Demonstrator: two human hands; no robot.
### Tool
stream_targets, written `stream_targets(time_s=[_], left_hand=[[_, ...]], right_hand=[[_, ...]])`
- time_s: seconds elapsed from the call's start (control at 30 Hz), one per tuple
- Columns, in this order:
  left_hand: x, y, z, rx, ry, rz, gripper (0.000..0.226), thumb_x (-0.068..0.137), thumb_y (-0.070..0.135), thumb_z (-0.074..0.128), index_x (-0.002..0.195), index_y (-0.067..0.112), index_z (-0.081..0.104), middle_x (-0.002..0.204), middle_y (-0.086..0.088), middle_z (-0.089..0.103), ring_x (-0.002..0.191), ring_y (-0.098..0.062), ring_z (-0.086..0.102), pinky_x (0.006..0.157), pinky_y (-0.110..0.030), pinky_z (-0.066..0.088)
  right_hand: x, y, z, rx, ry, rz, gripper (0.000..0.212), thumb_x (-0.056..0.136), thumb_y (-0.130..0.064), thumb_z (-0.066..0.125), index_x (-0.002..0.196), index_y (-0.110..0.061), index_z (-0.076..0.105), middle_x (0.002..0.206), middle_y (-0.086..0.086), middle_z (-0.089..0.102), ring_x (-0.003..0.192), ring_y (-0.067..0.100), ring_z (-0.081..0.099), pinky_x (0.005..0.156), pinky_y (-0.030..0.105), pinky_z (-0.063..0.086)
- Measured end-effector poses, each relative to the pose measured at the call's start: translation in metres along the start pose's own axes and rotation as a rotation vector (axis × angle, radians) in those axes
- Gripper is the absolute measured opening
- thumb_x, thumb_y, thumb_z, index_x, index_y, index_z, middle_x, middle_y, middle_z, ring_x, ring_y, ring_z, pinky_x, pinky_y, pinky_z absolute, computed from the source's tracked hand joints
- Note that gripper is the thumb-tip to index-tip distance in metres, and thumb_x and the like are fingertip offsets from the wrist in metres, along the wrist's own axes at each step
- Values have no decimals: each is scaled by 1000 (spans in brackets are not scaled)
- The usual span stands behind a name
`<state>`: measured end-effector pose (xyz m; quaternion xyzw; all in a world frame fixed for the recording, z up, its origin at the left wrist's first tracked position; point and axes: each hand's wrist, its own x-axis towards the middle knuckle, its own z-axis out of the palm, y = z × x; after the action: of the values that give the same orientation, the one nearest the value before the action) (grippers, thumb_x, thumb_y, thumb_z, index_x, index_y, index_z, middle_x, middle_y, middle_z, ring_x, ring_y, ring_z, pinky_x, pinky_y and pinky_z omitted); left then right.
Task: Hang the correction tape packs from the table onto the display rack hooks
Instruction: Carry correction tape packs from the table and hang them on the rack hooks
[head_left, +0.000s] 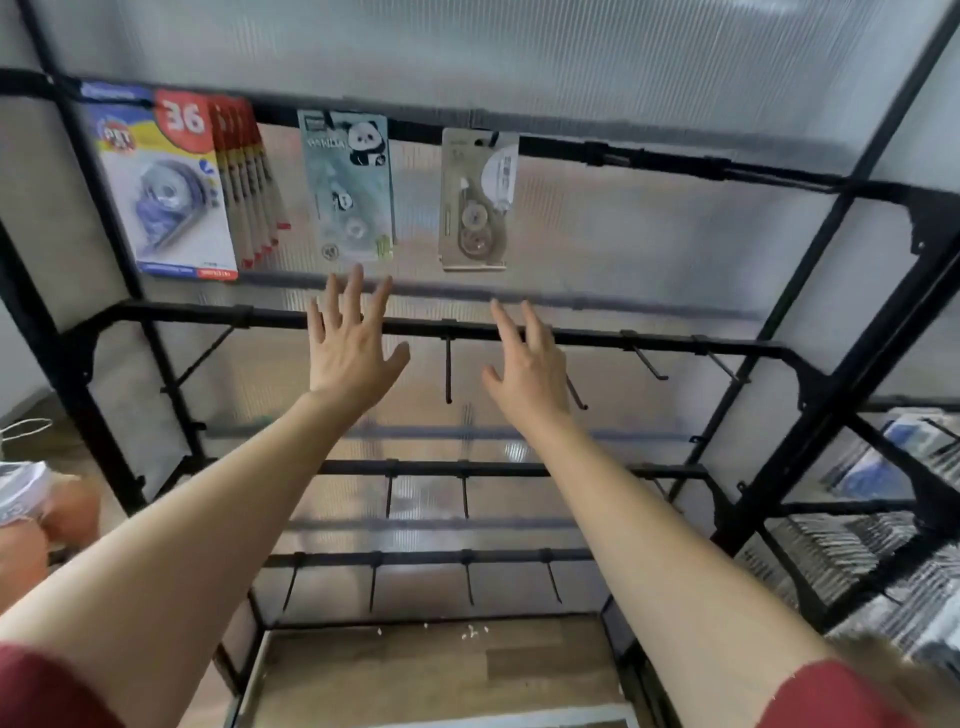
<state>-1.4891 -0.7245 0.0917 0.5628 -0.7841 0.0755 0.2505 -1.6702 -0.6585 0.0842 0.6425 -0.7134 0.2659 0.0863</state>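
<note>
A: What can't you make out from your end?
B: Print on the panda pack (347, 184) & the grey pack (477, 200) – too blurry for me to read. Hooks carrying them are hidden behind the cards.
A: The red stack (249, 171)?
B: I only get edges of the rear ones; front pack (166, 182) covers the rest, so no count.
A: Sides?
B: Left edge cuts off a white-blue thing (18, 491), smeared, can't ID it. Stock (831, 556) on the right is a blur, cropped by the frame. Both sleeves (36, 691) cropped at btm.
</note>
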Motion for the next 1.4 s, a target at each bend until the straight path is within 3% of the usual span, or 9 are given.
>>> stream_targets(time_s=[0.43,0.77,1.03,1.4], left_hand=[[-206,52,-7,-20,-181,-89,75,94,41,50,153,23,7,161,-10,-5,147,-32,-8,117,-51,-4],[-421,26,-42,-8,-316,-373,79,90,51,52,153,26,12,161,-7,1,147,-30,-2,117,-49,-1],[-565,-48,-105,12,-357,-661,74,93,53,48,152,28,10,161,-7,0,147,-30,-2,118,-48,0],[-820,-178,-256,143,-307,-1158,72,95,51,46,153,26,13,161,-8,2,147,-29,1,118,-46,0]], right_hand=[[-205,31,-16,-51,-284,72,71,97,-32,52,154,-26,10,160,12,5,144,32,16,113,49,23],[-374,-12,-24,-30,-587,5,76,94,-42,55,153,-30,8,160,11,3,146,30,9,116,46,15],[-470,-126,-5,-2,-759,-165,75,96,-38,54,153,-29,7,160,10,5,145,32,11,115,48,13],[-635,-365,5,40,-905,-645,71,96,-44,49,153,-29,10,159,11,12,145,29,12,115,45,9]])
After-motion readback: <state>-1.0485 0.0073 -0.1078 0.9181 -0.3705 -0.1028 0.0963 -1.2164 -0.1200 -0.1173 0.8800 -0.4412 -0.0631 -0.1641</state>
